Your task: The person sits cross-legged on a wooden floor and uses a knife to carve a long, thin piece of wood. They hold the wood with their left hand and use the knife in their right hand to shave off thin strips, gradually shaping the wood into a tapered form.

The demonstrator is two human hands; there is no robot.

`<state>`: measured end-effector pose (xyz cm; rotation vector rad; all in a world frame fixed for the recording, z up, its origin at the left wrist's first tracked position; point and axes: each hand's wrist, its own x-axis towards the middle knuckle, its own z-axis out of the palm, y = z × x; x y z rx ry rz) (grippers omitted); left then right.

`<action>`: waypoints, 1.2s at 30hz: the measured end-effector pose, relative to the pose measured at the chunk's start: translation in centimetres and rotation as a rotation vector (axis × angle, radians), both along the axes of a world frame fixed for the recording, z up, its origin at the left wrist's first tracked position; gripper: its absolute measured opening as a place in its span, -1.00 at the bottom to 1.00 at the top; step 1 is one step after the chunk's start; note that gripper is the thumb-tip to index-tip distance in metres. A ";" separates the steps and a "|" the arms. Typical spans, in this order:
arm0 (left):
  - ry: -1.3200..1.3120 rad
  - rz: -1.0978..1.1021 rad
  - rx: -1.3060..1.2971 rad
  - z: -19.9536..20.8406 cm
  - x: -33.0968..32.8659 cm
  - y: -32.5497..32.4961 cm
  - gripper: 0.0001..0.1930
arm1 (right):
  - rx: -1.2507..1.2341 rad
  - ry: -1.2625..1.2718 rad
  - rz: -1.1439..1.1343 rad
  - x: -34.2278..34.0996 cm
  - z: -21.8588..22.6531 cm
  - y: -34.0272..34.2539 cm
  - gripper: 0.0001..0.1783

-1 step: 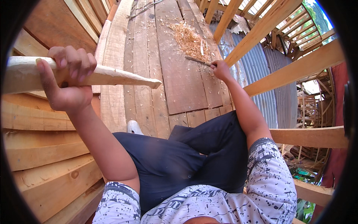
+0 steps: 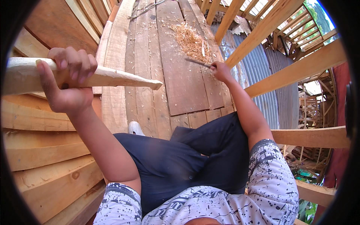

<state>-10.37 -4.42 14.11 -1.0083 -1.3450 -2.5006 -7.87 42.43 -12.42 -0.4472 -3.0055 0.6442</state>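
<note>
My left hand (image 2: 71,82) is closed round a long pale piece of wood (image 2: 123,79), with the fingers over its top and the thumb along its near side. The wood lies roughly level, and its carved, tapering end points right over the floor boards. Out to the right, my right hand (image 2: 221,72) grips a knife (image 2: 197,62) with a thin dark blade pointing left. The handle is mostly hidden in my fist. The blade stays apart from the wood, just below a heap of curly shavings (image 2: 189,39).
Stacked planks (image 2: 41,150) line the left side. Wooden rails (image 2: 296,69) run along the right, with corrugated metal sheets (image 2: 258,71) beyond. Loose chips dot the board floor (image 2: 183,90), and a thin stick (image 2: 146,9) lies at the far end. A pale shoe (image 2: 135,128) shows by my knee.
The knife has shifted slightly left in my right hand, its blade angled a little differently. My left hand and the piece of wood are almost unmoved.
</note>
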 end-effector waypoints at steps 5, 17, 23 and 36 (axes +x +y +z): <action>0.033 -0.053 0.014 1.1 0.7 -1.2 -0.60 | -0.055 0.176 0.527 1.7 -0.5 -6.6 -0.44; 0.008 -0.066 -0.023 1.8 1.4 -2.3 -0.59 | 0.119 0.095 0.493 0.1 -3.5 -9.2 -0.22; -0.027 0.013 -0.072 1.5 1.5 -3.0 -0.57 | 0.385 -0.167 0.900 2.0 -1.2 -14.9 -0.18; -0.113 0.099 0.018 2.1 1.5 -2.3 -0.55 | 0.124 -0.106 0.513 -4.3 -4.8 -14.8 -0.52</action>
